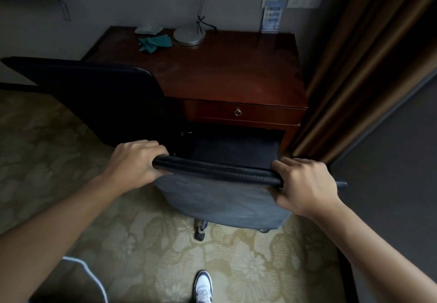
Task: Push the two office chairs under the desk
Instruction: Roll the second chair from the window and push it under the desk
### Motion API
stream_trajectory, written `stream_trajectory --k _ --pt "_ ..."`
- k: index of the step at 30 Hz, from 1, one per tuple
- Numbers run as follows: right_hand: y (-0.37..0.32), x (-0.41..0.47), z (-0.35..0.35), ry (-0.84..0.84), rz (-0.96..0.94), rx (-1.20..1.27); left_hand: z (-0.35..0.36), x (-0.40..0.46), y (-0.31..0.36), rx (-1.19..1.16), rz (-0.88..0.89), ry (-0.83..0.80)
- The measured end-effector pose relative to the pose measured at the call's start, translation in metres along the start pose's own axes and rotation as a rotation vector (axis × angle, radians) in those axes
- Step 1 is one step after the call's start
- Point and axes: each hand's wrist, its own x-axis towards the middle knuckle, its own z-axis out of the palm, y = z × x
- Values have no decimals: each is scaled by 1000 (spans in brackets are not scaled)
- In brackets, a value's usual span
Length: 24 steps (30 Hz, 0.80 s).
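Second chair going under the desk
Left hand and right hand each close a grip on the near chair backrest; seat partly under the tabletop; push farther

Dark reddish-brown polished wooden desk. Grey fabric back on the nearer office chair, rimmed in black; the second chair's broad backrest near black. Crumpled teal cloth beside a round silver lamp base. Beige carpet patterned with pale leaves and flowers. Brown-striped curtain. White shoe trimmed in navy.
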Motion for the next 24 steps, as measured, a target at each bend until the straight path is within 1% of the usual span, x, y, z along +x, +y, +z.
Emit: stream_trajectory --k 4,8,11,14,19,22,24 --pt "10 -12 -4 -65 37 -23 4 -15 25 11 -92 -33" --pt "23 -36 -12 -101 48 -65 16 -46 67 43 -202 15" --pt "27 -53 -16 -109 76 -51 25 -62 91 40 -219 22" --pt "30 -53 -12 -83 61 -37 26 -62 90 50 -237 2" --pt "50 -2 -5 12 0 -33 17 -8 63 67 -199 69" --pt "65 21 1 15 -39 -26 18 18 43 46 -112 74" --pt "73 29 8 52 -88 -17 23 25 31 35 -45 89"
